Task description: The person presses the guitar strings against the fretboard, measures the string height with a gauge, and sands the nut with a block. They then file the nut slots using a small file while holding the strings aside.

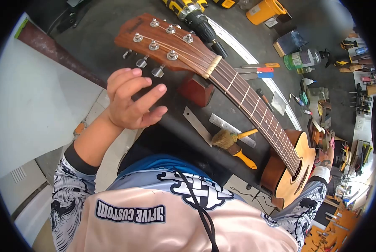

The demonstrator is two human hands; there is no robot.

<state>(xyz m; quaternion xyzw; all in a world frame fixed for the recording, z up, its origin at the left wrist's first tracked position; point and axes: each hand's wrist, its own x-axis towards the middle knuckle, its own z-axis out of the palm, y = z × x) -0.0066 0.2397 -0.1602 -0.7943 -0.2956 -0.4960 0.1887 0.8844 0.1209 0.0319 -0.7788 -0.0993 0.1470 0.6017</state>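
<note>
An acoustic guitar lies slantwise across the view, its headstock at upper left and its pale body at lower right. My left hand hovers beside the headstock with fingers apart and nothing in them. Its fingertips are close below the silver tuning pegs. Strings run from the pegs over the light nut and along the fretted neck. Beneath the neck near the nut stands a reddish-brown block. My right hand is at the far side of the guitar body, its fingers small and indistinct there.
On the dark bench lie a brush, a metal ruler, a long white ruler and colored-handled tools. A yellow drill sits beyond the headstock. A green spray bottle and cluttered tools line the far right.
</note>
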